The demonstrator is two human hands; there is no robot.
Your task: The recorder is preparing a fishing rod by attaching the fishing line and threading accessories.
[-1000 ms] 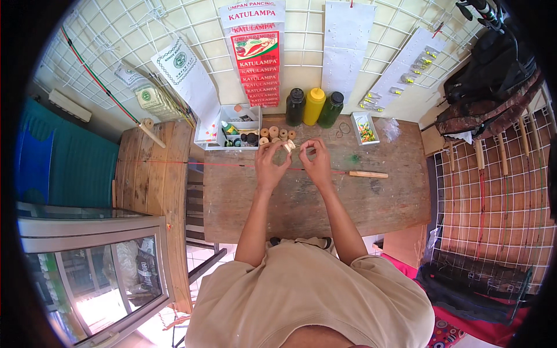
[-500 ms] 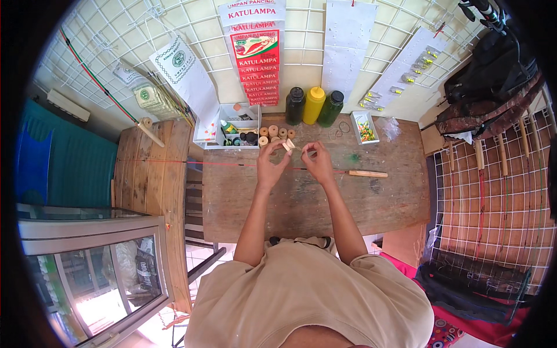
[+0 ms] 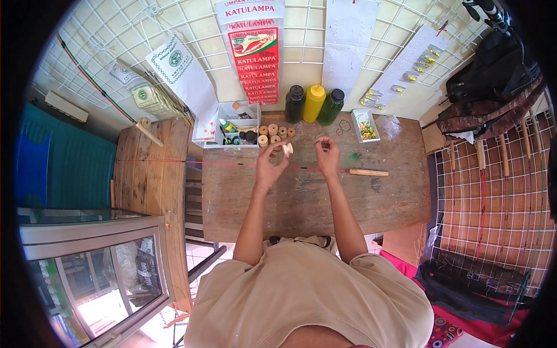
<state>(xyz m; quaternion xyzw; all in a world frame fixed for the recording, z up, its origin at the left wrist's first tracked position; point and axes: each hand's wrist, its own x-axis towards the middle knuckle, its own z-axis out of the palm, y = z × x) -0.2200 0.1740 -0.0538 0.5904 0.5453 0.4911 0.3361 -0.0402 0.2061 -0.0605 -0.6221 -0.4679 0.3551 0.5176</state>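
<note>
Between the thumb and fingers of my left hand (image 3: 270, 165) is a small pale wooden spool (image 3: 287, 149), held above the table. My right hand (image 3: 328, 155) is raised to the right of it, fingertips pinched together; whatever is between them is too fine to make out. Below both hands a thin red fishing rod (image 3: 223, 163) with a wooden handle (image 3: 368, 173) lies across the wooden table (image 3: 313, 203). Just beyond my left hand stand several wooden spools (image 3: 272, 130), darker than the one I hold.
A white divided box (image 3: 210, 141) with small bottles stands at the back left. Black, yellow (image 3: 314, 104) and green bottles line the wall, beside a small white tray (image 3: 366, 138) of colourful floats. A glass-paned case (image 3: 96, 278) is at the near left; rods hang on the right rack (image 3: 493, 191).
My right hand has moved to the right, away from the spool, widening the gap between my hands. My left hand stays nearly in place, with the spool turned a little.
</note>
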